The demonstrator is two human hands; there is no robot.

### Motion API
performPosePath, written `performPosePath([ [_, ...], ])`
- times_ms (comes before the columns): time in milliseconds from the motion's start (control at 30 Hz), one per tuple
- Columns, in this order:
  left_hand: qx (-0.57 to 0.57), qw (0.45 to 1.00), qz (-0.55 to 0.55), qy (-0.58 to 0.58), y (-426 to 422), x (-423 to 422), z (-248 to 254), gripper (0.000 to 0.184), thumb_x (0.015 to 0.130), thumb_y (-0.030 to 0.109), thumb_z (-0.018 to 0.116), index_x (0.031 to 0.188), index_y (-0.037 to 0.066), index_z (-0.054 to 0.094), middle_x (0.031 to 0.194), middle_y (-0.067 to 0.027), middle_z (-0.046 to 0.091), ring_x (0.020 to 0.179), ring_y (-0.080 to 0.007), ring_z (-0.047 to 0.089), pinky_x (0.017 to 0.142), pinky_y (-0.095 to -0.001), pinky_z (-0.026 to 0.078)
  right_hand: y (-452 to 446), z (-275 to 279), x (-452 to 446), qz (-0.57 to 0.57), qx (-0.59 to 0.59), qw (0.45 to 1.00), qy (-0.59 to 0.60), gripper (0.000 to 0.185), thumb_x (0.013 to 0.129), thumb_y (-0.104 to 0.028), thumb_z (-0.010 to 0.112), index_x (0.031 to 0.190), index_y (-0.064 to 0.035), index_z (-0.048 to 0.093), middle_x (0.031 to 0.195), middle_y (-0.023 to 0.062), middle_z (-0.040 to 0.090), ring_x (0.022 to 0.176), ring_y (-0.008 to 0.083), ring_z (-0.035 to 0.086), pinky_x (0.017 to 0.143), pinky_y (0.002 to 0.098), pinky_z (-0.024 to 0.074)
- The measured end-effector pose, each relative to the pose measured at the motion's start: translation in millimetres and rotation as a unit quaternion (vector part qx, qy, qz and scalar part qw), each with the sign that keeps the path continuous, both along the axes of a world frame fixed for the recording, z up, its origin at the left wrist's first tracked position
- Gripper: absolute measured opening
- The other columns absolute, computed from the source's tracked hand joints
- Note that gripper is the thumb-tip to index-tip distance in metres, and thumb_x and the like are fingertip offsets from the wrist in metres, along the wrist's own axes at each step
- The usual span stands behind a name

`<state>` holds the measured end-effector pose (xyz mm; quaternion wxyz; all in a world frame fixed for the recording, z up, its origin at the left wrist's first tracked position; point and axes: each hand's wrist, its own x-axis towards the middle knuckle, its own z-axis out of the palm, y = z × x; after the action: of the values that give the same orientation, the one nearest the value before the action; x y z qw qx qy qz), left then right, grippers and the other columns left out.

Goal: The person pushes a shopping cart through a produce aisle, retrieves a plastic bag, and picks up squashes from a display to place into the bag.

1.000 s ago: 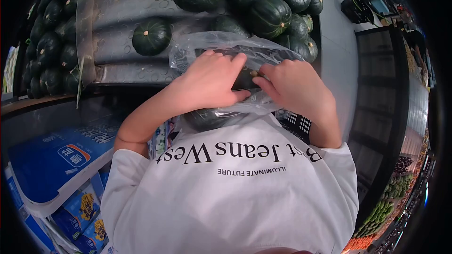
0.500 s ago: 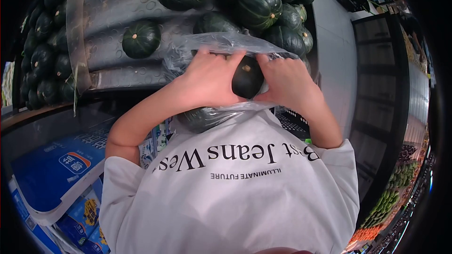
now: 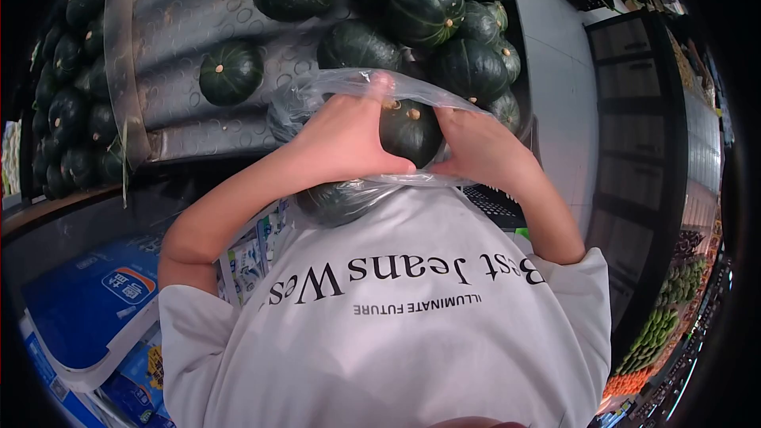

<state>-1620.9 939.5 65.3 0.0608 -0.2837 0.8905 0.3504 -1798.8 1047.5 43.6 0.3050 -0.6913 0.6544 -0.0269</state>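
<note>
A clear plastic bag [image 3: 289, 115] is held mouth-up against the front of my white shirt. My left hand [image 3: 341, 139] grips the left side of its rim, with the thumb at the near edge and the fingers at the far edge. On the right side of the opening, my right hand [image 3: 482, 143] holds the rim in the same way. Between both hands, a dark green kabocha squash [image 3: 411, 135] shows through the mouth. A second squash [image 3: 341, 202] bulges under the plastic at the lower left, close to my shirt. Some fingertips are hidden by the bag.
Several kabocha squashes [image 3: 428, 12] are piled on the display shelf beyond the bag, with a single squash [image 3: 231, 73] to their left. Another pile [image 3: 71, 115] stands at far left. Blue packages [image 3: 87, 309] lie at lower left. A dark rack [image 3: 634, 111] lines the right side.
My hands have drawn slightly apart at the bag's rim, and more of the squash inside shows. The whole view has shifted a little.
</note>
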Motion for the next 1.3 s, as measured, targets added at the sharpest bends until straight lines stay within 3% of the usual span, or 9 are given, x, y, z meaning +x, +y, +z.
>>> performPosePath([
  [233,0.083,0.991,-0.038,-0.095,-13,-6,12,0.092,0.062,0.036,0.080,0.129,-0.003,0.030,0.106,-0.0276,0.057,0.099,-0.0392,0.059,0.087,-0.0415,0.045,-7,-37,-11,0.015,-0.075,0.960,-0.269,0.093,0.063,-0.028,0.083,0.134,0.0026,0.031,0.119,0.0200,0.052,0.096,0.0262,0.058,0.079,0.0344,0.0498],
  [267,0.089,0.990,-0.056,-0.099,-14,-5,13,0.093,0.062,0.036,0.080,0.130,-0.003,0.030,0.108,-0.0279,0.056,0.101,-0.0395,0.058,0.088,-0.0414,0.045,-3,-38,-13,-0.098,0.125,0.895,-0.416,0.099,0.064,-0.030,0.084,0.138,0.0015,0.025,0.118,0.0159,0.049,0.087,0.0196,0.058,0.069,0.0303,0.0516],
  [367,0.057,0.994,-0.081,-0.054,-14,-1,2,0.095,0.061,0.035,0.080,0.132,-0.002,0.029,0.113,-0.0285,0.054,0.107,-0.0407,0.054,0.091,-0.0418,0.043,-3,-34,-9,-0.107,0.110,0.885,-0.440,0.108,0.063,-0.038,0.083,0.140,0.0020,0.019,0.115,0.0192,0.050,0.074,0.0151,0.061,0.059,0.0268,0.0530],
  [600,-0.032,0.997,-0.060,-0.040,2,1,-9,0.096,0.057,0.034,0.081,0.133,0.002,0.032,0.124,-0.0239,0.049,0.116,-0.0410,0.047,0.096,-0.0430,0.039,4,-50,-9,-0.257,0.227,0.740,-0.579,0.101,0.067,-0.023,0.082,0.142,0.0001,0.017,0.108,0.0131,0.052,0.065,0.0130,0.060,0.053,0.0237,0.0509],
  [700,-0.058,0.997,-0.037,-0.024,12,3,-9,0.096,0.054,0.033,0.084,0.131,0.003,0.036,0.126,-0.0209,0.049,0.118,-0.0395,0.045,0.098,-0.0419,0.038,3,-42,-6,-0.243,0.242,0.760,-0.552,0.105,0.062,-0.018,0.085,0.142,-0.0009,0.019,0.116,0.0134,0.050,0.086,0.0168,0.061,0.072,0.0283,0.0529],
  [900,0.028,0.991,0.014,0.126,14,14,-7,0.096,0.046,0.026,0.089,0.129,0.006,0.044,0.125,-0.0167,0.050,0.121,-0.0351,0.044,0.103,-0.0414,0.034,18,-53,7,-0.222,0.062,0.708,-0.667,0.115,0.050,-0.010,0.087,0.144,-0.0034,0.019,0.139,0.0086,0.035,0.133,0.0202,0.028,0.112,0.0349,0.0204],
  [1033,0.039,0.980,0.029,0.192,14,15,-2,0.097,0.045,0.025,0.090,0.130,0.007,0.045,0.125,-0.0134,0.050,0.121,-0.0299,0.045,0.103,-0.0391,0.033,22,-41,13,-0.228,0.040,0.669,-0.706,0.118,0.050,-0.009,0.086,0.145,-0.0039,0.016,0.140,0.0086,0.033,0.132,0.0202,0.030,0.111,0.0357,0.0235],
  [1200,0.111,0.955,0.047,0.270,9,18,-3,0.097,0.047,0.023,0.089,0.132,0.007,0.044,0.125,-0.0119,0.048,0.119,-0.0245,0.045,0.102,-0.0347,0.034,26,-23,6,-0.236,0.080,0.668,-0.701,0.114,0.059,-0.027,0.084,0.145,-0.0036,0.014,0.139,0.0097,0.034,0.131,0.0207,0.032,0.110,0.0358,0.0246],
  [1300,0.169,0.946,0.086,0.263,4,14,-4,0.094,0.055,0.036,0.087,0.132,0.006,0.043,0.126,-0.0172,0.050,0.121,-0.0314,0.046,0.101,-0.0401,0.037,23,-39,7,-0.229,0.067,0.677,-0.697,0.111,0.062,-0.035,0.082,0.145,-0.0028,0.015,0.140,0.0114,0.033,0.132,0.0216,0.031,0.109,0.0360,0.0245],
])
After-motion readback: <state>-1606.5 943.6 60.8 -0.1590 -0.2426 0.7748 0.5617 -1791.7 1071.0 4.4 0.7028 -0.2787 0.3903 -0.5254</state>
